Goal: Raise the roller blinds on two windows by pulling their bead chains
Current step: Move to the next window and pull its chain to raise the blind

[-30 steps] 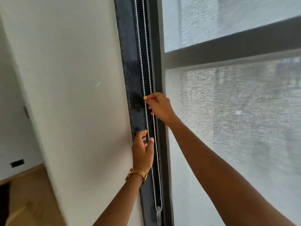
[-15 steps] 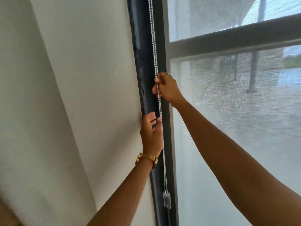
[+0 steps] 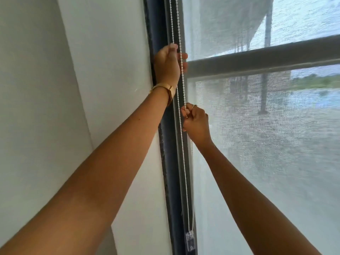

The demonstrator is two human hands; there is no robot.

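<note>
While one bead chain (image 3: 182,144) is hanging in two white strands down the dark window frame (image 3: 169,162), both of the person's hands are working on it. The left hand (image 3: 168,64) is reaching up high, level with the frame's one horizontal crossbar (image 3: 257,59), and its fingers (image 3: 182,57) are curling closed around the strands, with the thumb lying against the chain. A single gold bracelet (image 3: 166,89) is sitting on that wrist. The right hand (image 3: 196,124) is sitting lower, just beside the frame, and its fingers (image 3: 184,112) are pinching shut on one strand of the chain; one thin ring (image 3: 193,106) is showing on a finger. Below the hands, the two strands are running down to one small clear plastic weight (image 3: 190,240) that is dangling near the bottom edge. One translucent roller blind (image 3: 266,144) is covering the glass to the right of the chain, and blurred outdoor shapes are showing through its weave. A plain white wall (image 3: 101,70) is filling the left side.
</note>
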